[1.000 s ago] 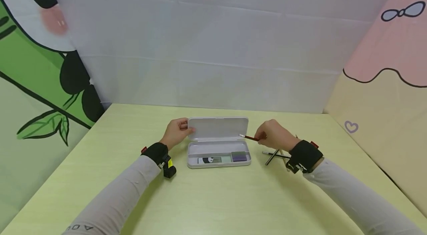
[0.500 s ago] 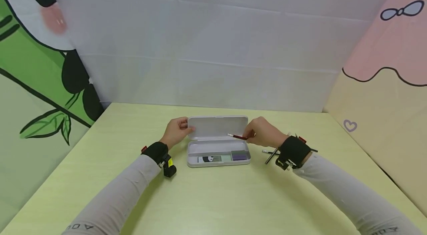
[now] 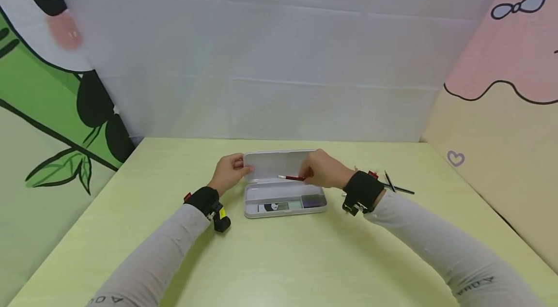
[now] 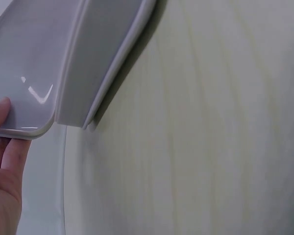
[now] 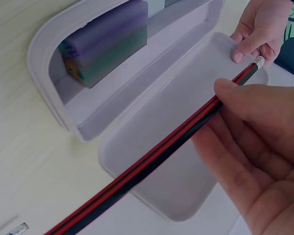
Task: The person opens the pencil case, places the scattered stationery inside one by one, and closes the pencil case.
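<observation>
Leftward since a second ago, my right hand (image 3: 324,169) has carried the red-and-black pencil (image 3: 294,178) over the open case (image 3: 270,193). My right sleeve's lettering (image 3: 475,286) is unclear; that hand pinches the pencil thumb-to-finger, while my left hand (image 3: 227,173) grips the lid (image 3: 272,164).

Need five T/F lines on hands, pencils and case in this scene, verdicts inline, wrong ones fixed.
1. The right hand holds a striped pencil. True.
2. The left hand holds a pencil too. False: it grips the lid.
3. The case is open. True.
4. The purple block sits at the case's left end. False: it is at the right end.
5. Other pencils lie right of the case. True.
</observation>
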`<state>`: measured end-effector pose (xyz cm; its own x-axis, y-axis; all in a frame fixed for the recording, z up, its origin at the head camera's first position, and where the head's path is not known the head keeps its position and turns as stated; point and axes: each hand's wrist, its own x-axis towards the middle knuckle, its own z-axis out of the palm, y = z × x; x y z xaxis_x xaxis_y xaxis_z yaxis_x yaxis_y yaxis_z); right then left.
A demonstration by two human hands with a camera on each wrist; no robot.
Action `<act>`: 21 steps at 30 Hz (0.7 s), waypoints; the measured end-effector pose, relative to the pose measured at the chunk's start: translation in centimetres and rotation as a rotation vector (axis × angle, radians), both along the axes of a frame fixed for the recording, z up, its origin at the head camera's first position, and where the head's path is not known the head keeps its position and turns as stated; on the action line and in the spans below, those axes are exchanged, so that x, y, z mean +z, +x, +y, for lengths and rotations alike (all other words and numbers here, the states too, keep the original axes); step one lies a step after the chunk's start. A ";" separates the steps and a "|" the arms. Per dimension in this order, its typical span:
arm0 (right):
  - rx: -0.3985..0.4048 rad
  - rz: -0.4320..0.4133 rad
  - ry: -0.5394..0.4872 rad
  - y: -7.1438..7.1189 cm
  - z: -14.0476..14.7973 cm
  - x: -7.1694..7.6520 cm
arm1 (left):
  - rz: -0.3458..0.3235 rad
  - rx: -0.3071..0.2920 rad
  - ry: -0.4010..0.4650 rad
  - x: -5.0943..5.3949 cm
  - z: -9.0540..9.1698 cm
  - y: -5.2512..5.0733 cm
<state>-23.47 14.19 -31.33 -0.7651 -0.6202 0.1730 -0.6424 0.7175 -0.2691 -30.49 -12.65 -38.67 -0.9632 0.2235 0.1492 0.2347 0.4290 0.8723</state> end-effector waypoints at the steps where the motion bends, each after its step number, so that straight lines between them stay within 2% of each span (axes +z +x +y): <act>1: 0.001 0.006 0.006 -0.1 -0.2 0.0 | 0.000 0.002 -0.003 0.0 0.0 0.0; 12: 0.028 0.042 0.033 -0.1 -2.5 0.1 | -0.003 -0.004 0.012 -0.3 0.2 -0.1; 21: 0.033 0.063 0.058 -0.4 -4.1 -0.4 | 0.008 -0.016 0.030 -0.4 0.1 -0.4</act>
